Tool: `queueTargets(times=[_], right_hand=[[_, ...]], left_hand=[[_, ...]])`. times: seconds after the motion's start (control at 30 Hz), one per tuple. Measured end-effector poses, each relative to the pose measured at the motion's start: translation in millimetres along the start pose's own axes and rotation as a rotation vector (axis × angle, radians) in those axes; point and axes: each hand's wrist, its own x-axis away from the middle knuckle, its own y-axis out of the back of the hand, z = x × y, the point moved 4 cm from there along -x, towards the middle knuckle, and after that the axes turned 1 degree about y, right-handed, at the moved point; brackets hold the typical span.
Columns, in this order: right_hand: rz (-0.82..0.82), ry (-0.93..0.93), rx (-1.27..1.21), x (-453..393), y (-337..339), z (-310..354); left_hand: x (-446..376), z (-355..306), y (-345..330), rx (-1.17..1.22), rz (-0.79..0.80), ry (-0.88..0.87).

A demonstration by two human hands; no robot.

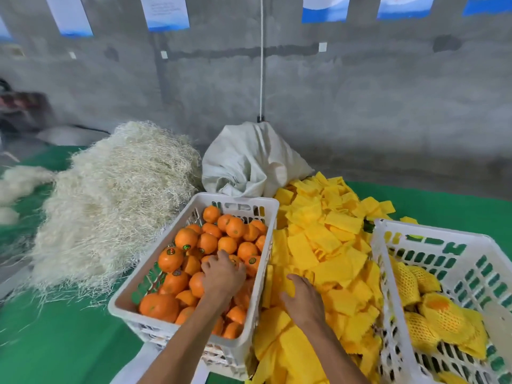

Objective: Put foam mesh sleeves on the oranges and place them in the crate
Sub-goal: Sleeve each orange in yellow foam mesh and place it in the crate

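A white plastic crate (250, 202) in the middle holds several bare oranges (186, 237). My left hand (223, 274) reaches into it, fingers curled down over an orange that it mostly hides. A heap of flat yellow foam mesh sleeves (324, 239) lies between the two crates. My right hand (303, 296) rests on this heap, fingers bent into the sleeves; whether it pinches one I cannot tell. A second white crate (432, 236) at the right holds a few oranges in yellow sleeves (437, 309).
A big mound of pale straw-like fibre (110, 195) lies left of the orange crate. A white sack (249, 162) stands behind it against the grey concrete wall. Green cloth (61, 342) covers the work surface.
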Motion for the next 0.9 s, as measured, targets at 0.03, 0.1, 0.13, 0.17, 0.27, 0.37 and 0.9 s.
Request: queueTargets(times=[0.03,0.1,0.13,0.17,0.27,0.37,0.9], right_hand=[[0.019,-0.007,0.010,-1,-9,-1],[0.036,-0.015,0.034,-6,-22,-2],[0.037,-0.029,0.046,-9,-26,-4],[0.040,-0.053,0.061,-13,-29,-7],[0.045,-0.130,0.100,-23,-32,-16],[0.042,-0.145,0.090,-31,-34,-20],[-0.338,0.136,-0.153,-10,41,4]], left_hand=[[-4,8,0,-0.036,0.018,0.002],[-13,17,1,-0.119,0.040,-0.026],[-16,19,1,-0.162,0.050,-0.043],[-20,20,1,-0.205,0.068,-0.055],[-29,24,-6,-0.346,0.153,-0.060],[-38,25,-13,-0.484,0.196,-0.075],[-50,14,-8,-0.161,-0.080,-0.186]])
